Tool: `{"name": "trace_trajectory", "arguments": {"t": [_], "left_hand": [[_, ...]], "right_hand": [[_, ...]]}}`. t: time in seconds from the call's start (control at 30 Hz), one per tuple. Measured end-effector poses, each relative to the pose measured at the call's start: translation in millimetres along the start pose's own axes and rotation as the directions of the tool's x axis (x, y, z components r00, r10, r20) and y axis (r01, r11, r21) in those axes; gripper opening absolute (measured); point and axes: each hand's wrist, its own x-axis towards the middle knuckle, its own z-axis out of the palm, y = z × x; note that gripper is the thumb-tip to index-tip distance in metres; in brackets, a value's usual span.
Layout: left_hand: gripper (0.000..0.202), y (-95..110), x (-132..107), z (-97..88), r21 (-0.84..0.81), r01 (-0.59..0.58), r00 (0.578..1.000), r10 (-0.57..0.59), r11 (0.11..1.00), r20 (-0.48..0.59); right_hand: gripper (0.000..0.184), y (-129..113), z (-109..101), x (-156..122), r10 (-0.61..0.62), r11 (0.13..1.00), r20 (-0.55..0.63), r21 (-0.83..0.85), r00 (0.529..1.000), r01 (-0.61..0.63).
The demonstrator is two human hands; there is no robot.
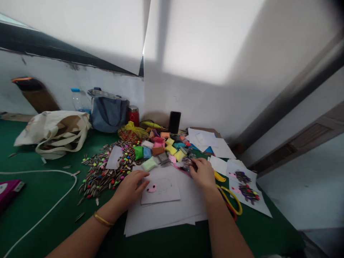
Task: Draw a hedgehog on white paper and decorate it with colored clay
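Observation:
A small white card (161, 195) lies on larger white sheets (188, 211). It bears a pencil outline and a pink face shape with dark dots. At the card's upper left edge is my left hand (134, 184), its fingers apart and holding nothing. My right hand (202, 173) is to the right of the sheets, fingertips closed on a crinkled clear plastic packet (186, 164) with something dark by it. Colourful clay packets, among them a pale green packet (149, 164) and a yellow packet (180, 155), are heaped just beyond the card.
Striped sunflower seeds (103, 172) mixed with coloured beads spread on the left. Yellow-handled scissors (236, 200) and finished hedgehog pictures (262, 204) lie on the right. Behind stand a phone (174, 122), a red flask (133, 115) and a blue bag (109, 113). A white cable (51, 171) crosses the left side.

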Motion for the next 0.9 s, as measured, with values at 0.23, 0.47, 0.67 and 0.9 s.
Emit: {"name": "trace_trajectory", "arguments": {"t": [0.23,0.47,0.67,0.9], "left_hand": [[0.028,1,1,-0.9,-0.019,0.011,1.0,-0.011,1.0,-0.008],[0.028,5,1,-2.7,-0.02,0.017,1.0,-0.017,1.0,0.009],[0.03,-10,7,7.0,-0.041,0.029,0.997,-0.031,0.999,-0.064],[0.029,-11,10,5.6,-0.068,0.005,0.988,-0.015,0.998,-0.152]], "right_hand": [[0.019,2,2,1,0.048,0.998,0.018,-0.04,0.999,-0.047],[0.024,4,8,0,-0.008,0.999,0.032,-0.03,0.999,0.009],[0.018,6,10,2,0.003,1.0,0.055,-0.013,0.998,-0.003],[0.018,6,7,6,0.017,0.996,-0.112,0.091,0.994,-0.007]]}}
